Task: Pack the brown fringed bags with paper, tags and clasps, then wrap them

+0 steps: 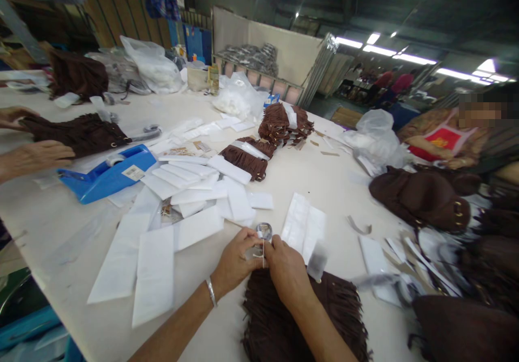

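My left hand [237,262] and my right hand [286,267] meet above a dark brown fringed bag [275,324] lying at the near edge of the white table [324,189]. Both hands pinch a small metal ring [264,231] wrapped in clear or white covering, with a thin strip hanging between the fingers. A silver bracelet [210,291] circles my left wrist. White foam sheets [303,225] lie just beyond my right hand.
Several white sheets [190,189] are scattered left of centre, beside a blue tape dispenser [107,175]. More brown fringed bags [249,159] lie mid-table and at right [421,197]. Another person's hands [34,156] rest at far left; a seated person [441,137] is at right.
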The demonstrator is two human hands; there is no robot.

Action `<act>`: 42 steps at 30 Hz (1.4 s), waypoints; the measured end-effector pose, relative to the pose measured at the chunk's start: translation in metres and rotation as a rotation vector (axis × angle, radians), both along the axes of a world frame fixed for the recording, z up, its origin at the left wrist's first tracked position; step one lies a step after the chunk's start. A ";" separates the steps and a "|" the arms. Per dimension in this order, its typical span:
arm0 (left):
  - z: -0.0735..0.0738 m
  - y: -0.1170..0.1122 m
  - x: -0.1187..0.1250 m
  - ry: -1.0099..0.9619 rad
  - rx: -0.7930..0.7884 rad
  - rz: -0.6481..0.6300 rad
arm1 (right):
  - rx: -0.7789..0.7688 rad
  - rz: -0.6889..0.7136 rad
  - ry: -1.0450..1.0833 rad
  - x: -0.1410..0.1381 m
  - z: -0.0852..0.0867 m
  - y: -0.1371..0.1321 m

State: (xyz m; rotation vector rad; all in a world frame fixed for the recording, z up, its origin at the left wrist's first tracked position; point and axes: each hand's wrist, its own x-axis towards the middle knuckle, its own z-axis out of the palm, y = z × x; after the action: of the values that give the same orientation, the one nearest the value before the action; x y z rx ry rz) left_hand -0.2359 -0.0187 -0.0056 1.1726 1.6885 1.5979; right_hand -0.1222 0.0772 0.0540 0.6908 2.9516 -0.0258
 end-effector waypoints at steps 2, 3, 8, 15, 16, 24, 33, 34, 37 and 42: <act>0.004 -0.001 0.000 0.222 -0.038 0.035 | -0.067 -0.020 0.067 0.000 -0.003 0.001; 0.004 -0.001 -0.001 0.298 -0.054 0.046 | -0.126 -0.027 0.124 0.001 -0.006 0.002; -0.006 -0.003 0.002 0.567 -0.100 0.028 | -0.616 -0.019 0.442 0.015 -0.022 0.009; 0.003 -0.015 0.001 0.693 -0.154 -0.078 | -0.958 -0.419 0.691 0.020 -0.040 0.011; 0.004 -0.021 -0.003 0.665 -0.185 -0.032 | -0.891 -0.507 0.705 0.021 -0.044 0.011; 0.009 -0.076 -0.023 0.971 -0.542 0.187 | -0.538 -0.407 0.766 0.033 -0.062 0.002; 0.050 -0.054 -0.001 1.156 -0.570 0.276 | -0.494 -0.223 0.705 0.049 -0.032 -0.016; 0.051 -0.048 0.008 1.109 -0.481 0.238 | -0.502 -0.187 0.714 0.059 -0.022 -0.019; 0.046 -0.023 0.037 0.975 -0.328 0.092 | -0.379 -0.230 0.818 0.099 0.008 -0.014; 0.032 0.026 0.068 0.946 -0.424 -0.053 | -0.448 -0.651 0.811 0.142 0.017 0.060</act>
State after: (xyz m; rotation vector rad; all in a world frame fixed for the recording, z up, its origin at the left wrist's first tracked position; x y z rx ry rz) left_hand -0.1684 0.0076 0.0259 1.8452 2.3489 0.5604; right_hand 0.0196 0.1374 0.0706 1.8454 2.9769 -1.2302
